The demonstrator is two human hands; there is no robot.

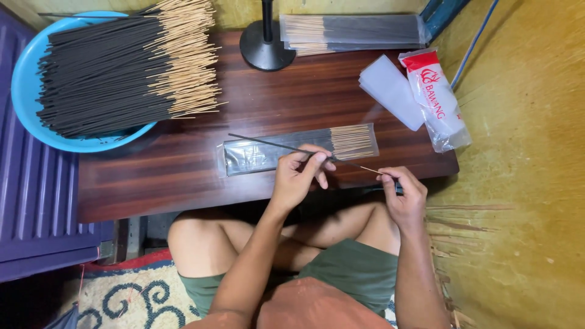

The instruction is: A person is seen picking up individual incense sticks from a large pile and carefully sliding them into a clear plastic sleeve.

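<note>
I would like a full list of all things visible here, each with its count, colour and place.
basin: one, blue, far left of the table, under the loose sticks
loose incense sticks: a large pile, black with tan ends, lying in the basin
table: one, dark brown wood, centre
stand base: one, black, round, far edge of the table
filled sleeves: a small stack, clear with dark sticks, far edge
sleeve of sticks: one, clear, table centre
empty sleeves: a stack, clear, right side
plastic pack: one, red and white, right edge
single stick: one, black, held by both hands
left hand: pinching the stick
right hand: pinching its tan end
</note>
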